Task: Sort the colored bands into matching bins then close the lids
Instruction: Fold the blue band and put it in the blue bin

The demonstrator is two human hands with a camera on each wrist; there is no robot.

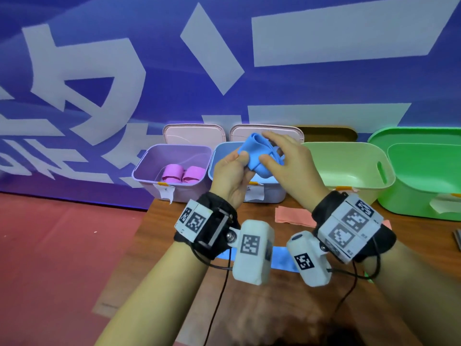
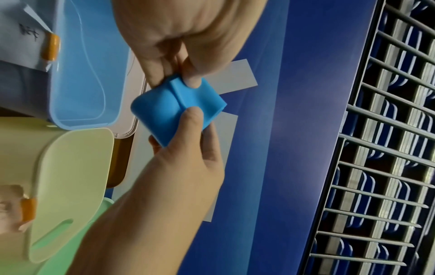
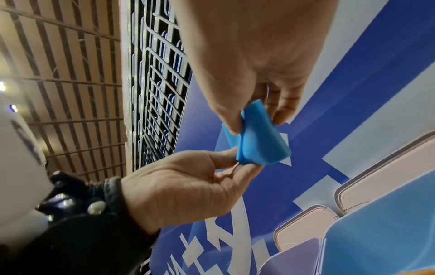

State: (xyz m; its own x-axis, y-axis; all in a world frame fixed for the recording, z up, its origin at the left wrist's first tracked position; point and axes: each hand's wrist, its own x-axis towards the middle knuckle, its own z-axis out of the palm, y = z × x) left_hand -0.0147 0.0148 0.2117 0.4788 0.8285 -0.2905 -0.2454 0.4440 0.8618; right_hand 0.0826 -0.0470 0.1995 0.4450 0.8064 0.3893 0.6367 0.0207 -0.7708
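Above the open blue bin (image 1: 219,171), both hands work one blue band (image 1: 257,151) that is folded into a small bundle. The left hand (image 1: 232,176) pinches its near end between thumb and fingertips, and the right hand (image 1: 287,158) has its grip clamped on the other side, thumb under and fingers over. From the wrist views the band is doubled over on itself, with a fold line running between the two thumbs.

Left of it, the purple bin (image 1: 149,168) already holds two rolled pink bands (image 1: 180,173). To the right stand a pale yellow-green bin (image 1: 349,166) and a brighter green bin (image 1: 424,171), both with nothing visible inside. The pinkish lids (image 1: 194,134) of the purple and blue bins stand open against the blue wall banner (image 1: 99,71). On the desk (image 1: 169,221), a flat blue strip (image 1: 282,258) lies under the wrists and a pink strip (image 1: 291,214) lies further back, so I judge that sorting is only partly done.

The risk I see is springback: if either pinch loosens before the bundle is low in the bin, the fold could open and the band flop over the rim or drop onto the desk. A band hanging over the rim would also keep the lid from closing.

Small paper labels (image 1: 166,192) hang on the bin fronts with handwriting, too small to read. The banner carries large white characters, cut off and not legible as words.
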